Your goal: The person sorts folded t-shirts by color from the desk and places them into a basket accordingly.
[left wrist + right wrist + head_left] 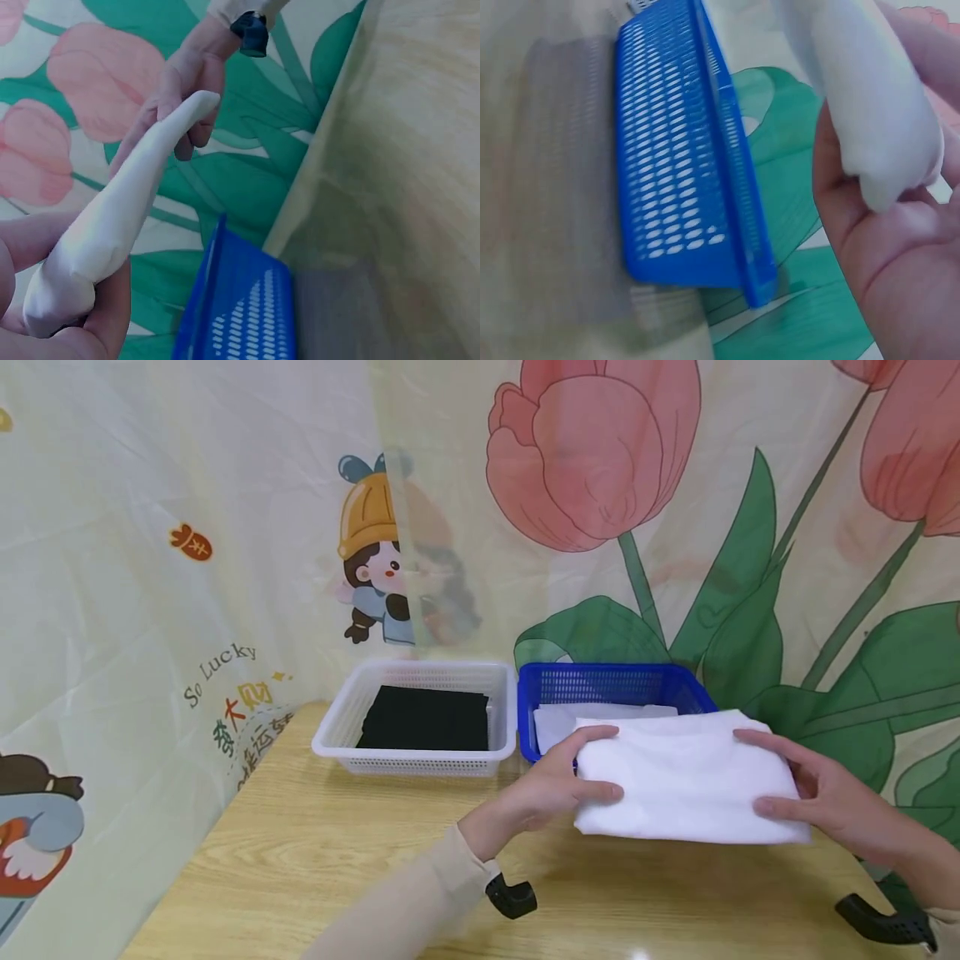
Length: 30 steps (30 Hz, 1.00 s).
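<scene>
A folded white cloth (682,781) is held up in front of the blue basket (536,672), its near edge above the table. My left hand (558,781) grips the cloth's left end, thumb on the near face and fingers at the top. At the right end my right hand (821,785) pinches it the same way. Both wrist views show the cloth (105,217) edge-on as a thick folded bundle between fingers and thumb. Inside the blue basket lies more white cloth (551,727), partly hidden by the held one.
To the left of the blue basket stands a white basket (330,739) with folded black cloth (427,718) in it. Both baskets sit toward the back of the wooden table (315,860). Behind them hangs a printed curtain (262,527) with tulips and cartoon figures.
</scene>
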Each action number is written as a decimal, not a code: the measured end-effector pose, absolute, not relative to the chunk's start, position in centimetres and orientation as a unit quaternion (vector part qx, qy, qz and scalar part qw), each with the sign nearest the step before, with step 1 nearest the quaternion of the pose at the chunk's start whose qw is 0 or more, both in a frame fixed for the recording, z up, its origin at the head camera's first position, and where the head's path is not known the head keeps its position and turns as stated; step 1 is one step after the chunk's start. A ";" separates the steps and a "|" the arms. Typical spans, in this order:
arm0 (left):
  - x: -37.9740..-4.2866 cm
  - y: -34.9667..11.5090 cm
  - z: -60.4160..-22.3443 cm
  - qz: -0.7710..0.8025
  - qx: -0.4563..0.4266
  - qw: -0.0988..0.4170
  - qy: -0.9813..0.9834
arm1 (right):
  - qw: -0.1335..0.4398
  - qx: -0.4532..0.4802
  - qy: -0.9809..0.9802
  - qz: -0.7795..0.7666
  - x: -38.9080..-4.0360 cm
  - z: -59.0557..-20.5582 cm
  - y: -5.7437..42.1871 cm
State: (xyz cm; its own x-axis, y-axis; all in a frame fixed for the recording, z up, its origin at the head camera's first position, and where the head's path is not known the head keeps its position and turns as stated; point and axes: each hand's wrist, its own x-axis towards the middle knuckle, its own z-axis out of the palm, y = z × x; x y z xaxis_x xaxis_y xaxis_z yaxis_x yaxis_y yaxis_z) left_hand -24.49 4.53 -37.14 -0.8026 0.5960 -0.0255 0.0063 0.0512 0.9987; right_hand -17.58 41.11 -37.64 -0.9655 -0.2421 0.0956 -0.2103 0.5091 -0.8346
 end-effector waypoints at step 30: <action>-37.2 5.7 -39.1 0.614 0.148 0.089 0.770 | 0.058 -0.093 0.875 -0.471 -31.7 -38.8 39.0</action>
